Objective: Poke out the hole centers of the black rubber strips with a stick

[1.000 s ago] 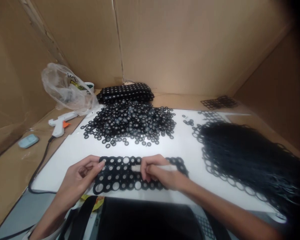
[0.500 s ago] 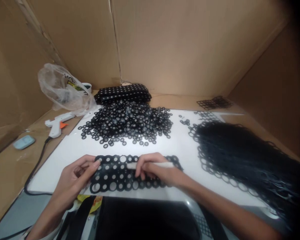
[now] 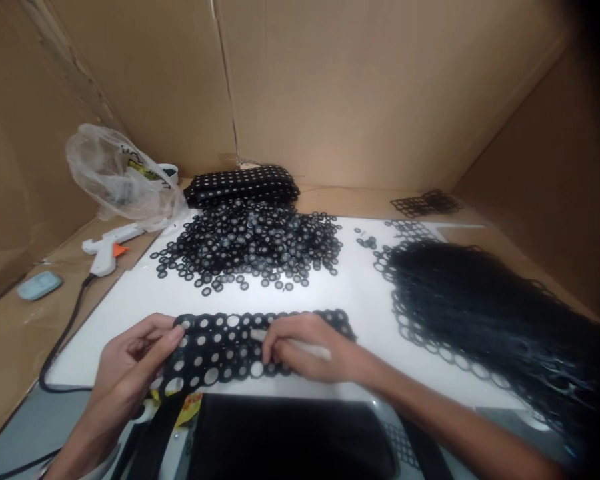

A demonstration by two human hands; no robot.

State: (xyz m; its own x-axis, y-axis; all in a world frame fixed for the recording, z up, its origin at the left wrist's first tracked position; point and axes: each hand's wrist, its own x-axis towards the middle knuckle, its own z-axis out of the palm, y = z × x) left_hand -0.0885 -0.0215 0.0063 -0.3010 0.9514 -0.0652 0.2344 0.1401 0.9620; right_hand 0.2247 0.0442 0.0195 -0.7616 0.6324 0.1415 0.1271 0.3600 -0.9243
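Note:
A black perforated strip point(image 3: 220, 350) full of round holes lies flat on the white board point(image 3: 360, 293) near its front edge. My left hand point(image 3: 130, 360) pinches the strip's left end, thumb on top. My right hand point(image 3: 305, 350) rests on the middle of the strip and grips a thin white stick point(image 3: 293, 343), whose tip points left onto the strip. A heap of loose black rings point(image 3: 253, 243) lies beyond the strip.
A big pile of black punched-out mesh point(image 3: 485, 313) covers the board's right side. Folded black dotted sheets point(image 3: 243, 183), a plastic bag point(image 3: 115, 177), a glue gun point(image 3: 107, 243) with its cord and a small blue object point(image 3: 39, 285) sit at the left and back. Cardboard walls enclose everything.
The view has shifted a little, so everything sits further left. My right hand tilted the white stick, and my left hand slid down-left along the strip's end.

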